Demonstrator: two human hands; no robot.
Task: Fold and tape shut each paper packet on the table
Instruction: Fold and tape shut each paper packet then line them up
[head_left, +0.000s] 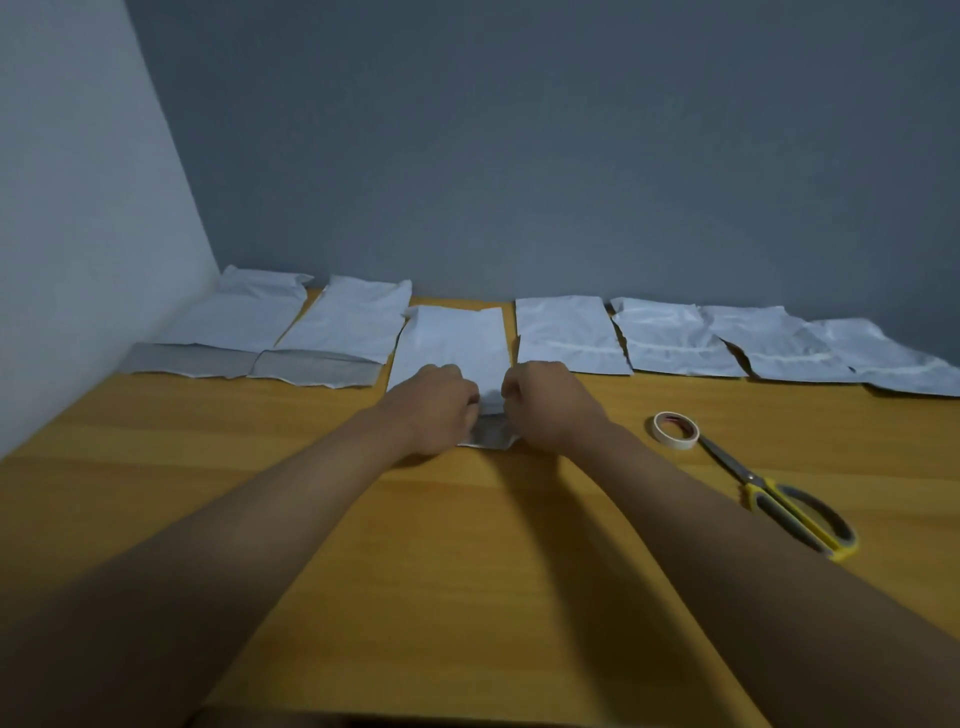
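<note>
Several white paper packets lie in a row along the back of the wooden table (467, 545). The middle packet (452, 338) sits nearer to me than the rest. My left hand (434, 408) and my right hand (545, 405) both pinch its near edge, where a grey flap (491, 431) is folded up between them. The two leftmost packets (244, 317) (348, 325) have grey flaps folded over at their near ends. Four packets (566, 332) to the right lie flat, overlapping at the far right.
A roll of white tape (675, 429) lies right of my right hand. Yellow-handled scissors (779, 501) lie just behind it, blades pointing at the roll. A white wall (78, 234) borders the table on the left, a grey wall (571, 156) at the back.
</note>
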